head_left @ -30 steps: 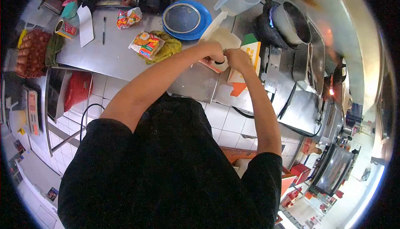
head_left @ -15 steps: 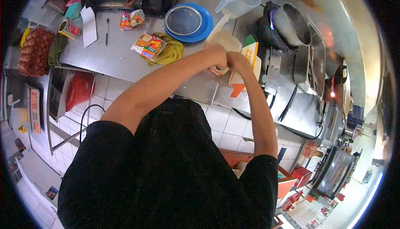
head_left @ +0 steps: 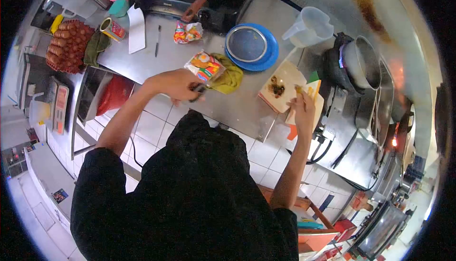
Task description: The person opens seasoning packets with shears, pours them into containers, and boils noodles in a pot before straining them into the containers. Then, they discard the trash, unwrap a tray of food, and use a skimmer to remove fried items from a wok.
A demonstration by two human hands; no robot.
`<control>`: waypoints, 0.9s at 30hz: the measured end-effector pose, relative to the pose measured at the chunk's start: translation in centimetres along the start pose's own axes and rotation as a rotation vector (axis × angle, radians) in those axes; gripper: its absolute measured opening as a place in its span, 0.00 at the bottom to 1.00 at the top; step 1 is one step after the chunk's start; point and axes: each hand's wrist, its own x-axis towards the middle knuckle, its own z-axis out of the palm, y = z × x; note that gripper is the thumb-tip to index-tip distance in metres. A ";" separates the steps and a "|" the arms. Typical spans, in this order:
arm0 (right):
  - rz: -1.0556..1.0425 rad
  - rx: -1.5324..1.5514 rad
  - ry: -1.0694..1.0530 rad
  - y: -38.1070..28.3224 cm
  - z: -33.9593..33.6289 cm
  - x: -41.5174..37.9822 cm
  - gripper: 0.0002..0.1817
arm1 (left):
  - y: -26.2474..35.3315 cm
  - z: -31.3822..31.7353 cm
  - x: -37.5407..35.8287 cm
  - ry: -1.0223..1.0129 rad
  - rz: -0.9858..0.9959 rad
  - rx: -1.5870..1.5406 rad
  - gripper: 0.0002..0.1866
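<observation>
My left hand (head_left: 179, 86) is over the counter's front edge, by a noodle packet (head_left: 205, 66). Its fingers are curled round a small dark object (head_left: 196, 90), too blurred to name. The packet lies on a yellow-green cloth (head_left: 229, 76). My right hand (head_left: 304, 108) is above the right side of an open paper food box (head_left: 289, 73). Its fingertips are together at a small yellowish piece that I cannot make out. Dark brown sauce or seasoning (head_left: 276, 87) lies inside the box. Another printed white and yellow carton (head_left: 313, 90) stands beside it, partly behind my right hand.
A blue plate with a round sieve (head_left: 247, 43) and a clear measuring jug (head_left: 311, 25) stand farther back. A pot (head_left: 363, 61) sits on a lit burner at right. A crumpled packet (head_left: 187, 33), a pen (head_left: 158, 41), paper (head_left: 137, 29) and a can (head_left: 113, 29) lie left.
My hands were together over the box and have parted. The left has moved left to the noodle packet; the right stays by the box, whose dark contents now show. The view has shifted.
</observation>
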 end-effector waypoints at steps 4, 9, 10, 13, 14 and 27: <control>-0.057 0.178 0.163 -8.7 4.0 -5.6 0.11 | -10.3 0.9 2.4 0.230 -0.408 0.075 0.22; 0.011 0.296 0.076 -12.1 14.7 -5.4 0.10 | -16.4 2.7 5.7 0.416 -0.394 0.156 0.32; 0.008 0.291 0.066 -11.0 17.0 -4.0 0.09 | -17.1 3.4 6.4 0.520 -0.321 0.203 0.29; -0.103 0.331 0.011 -7.6 23.4 1.5 0.10 | -19.8 2.8 8.0 0.482 -0.204 0.172 0.30; -0.115 0.329 0.017 -6.6 25.3 3.7 0.10 | -20.4 2.0 8.2 0.328 -0.170 0.093 0.33; -0.297 -0.338 -0.022 -4.6 37.3 16.9 0.10 | -23.3 -8.0 15.3 1.018 0.097 -0.006 0.20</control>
